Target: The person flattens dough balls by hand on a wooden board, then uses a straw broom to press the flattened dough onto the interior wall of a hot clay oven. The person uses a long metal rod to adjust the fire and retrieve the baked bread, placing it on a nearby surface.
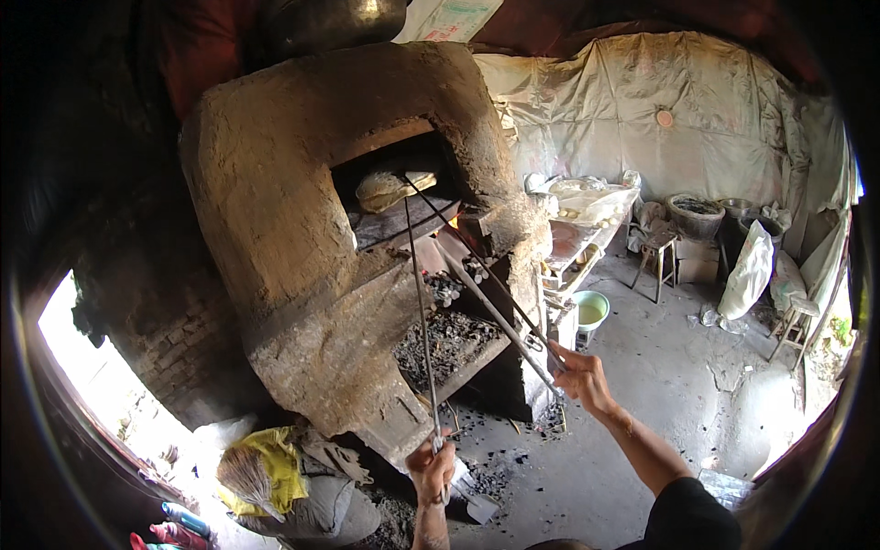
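Inside the mouth of a clay oven rests a puffed flatbread, on a dark baking slab. My left hand grips a long thin metal rod by its looped handle. A second dark metal rod is in my right hand. Both rod tips reach to the bread; whether they touch it I cannot tell. A thicker grey pole slants from the firebox to just beside my right hand, and I cannot tell if that hand also touches it.
Small flames show under the slab, above a ledge of charred coals. To the right are a worktable with dough pieces, a green basin and a wooden stool. A small shovel and sacks lie low down.
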Available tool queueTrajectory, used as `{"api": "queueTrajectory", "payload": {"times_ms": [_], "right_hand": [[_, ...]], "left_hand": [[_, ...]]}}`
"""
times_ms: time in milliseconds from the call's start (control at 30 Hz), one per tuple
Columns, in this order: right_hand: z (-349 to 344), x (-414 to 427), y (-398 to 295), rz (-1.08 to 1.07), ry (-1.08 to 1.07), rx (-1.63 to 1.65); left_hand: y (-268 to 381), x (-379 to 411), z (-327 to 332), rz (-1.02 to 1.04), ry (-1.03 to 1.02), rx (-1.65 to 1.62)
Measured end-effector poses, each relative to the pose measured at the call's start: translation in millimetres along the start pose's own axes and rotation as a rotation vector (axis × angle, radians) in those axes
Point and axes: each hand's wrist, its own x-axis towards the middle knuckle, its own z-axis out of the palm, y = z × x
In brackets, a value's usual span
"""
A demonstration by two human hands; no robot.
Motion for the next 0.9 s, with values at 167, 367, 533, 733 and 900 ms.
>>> {"api": "queueTrajectory", "payload": {"times_ms": [167, 367, 533, 733, 900], "right_hand": [[-12.7, -59.1, -3.5, 0.077, 0.040, 0.105], [-6.4, -109.7, -9.5, 0.124, 0.081, 0.101], [23.5, -149.3, -20.3, 0.132, 0.163, 0.147], [97.3, -217.1, -27.5, 0.219, 0.370, 0.046], [162.1, -282.0, -26.2, 0.321, 0.485, 0.044]], "left_hand": [[13.9, -65.2, -8.2, -0.098, 0.063, 0.084], [11.4, -101.6, -53.4, -0.173, 0.030, 0.193], [6.7, -112.9, -104.8, -0.156, -0.086, 0.178], [50.2, -129.0, -174.1, -0.240, -0.223, 0.236], [95.9, -137.4, -213.7, -0.311, -0.334, 0.295]]}}
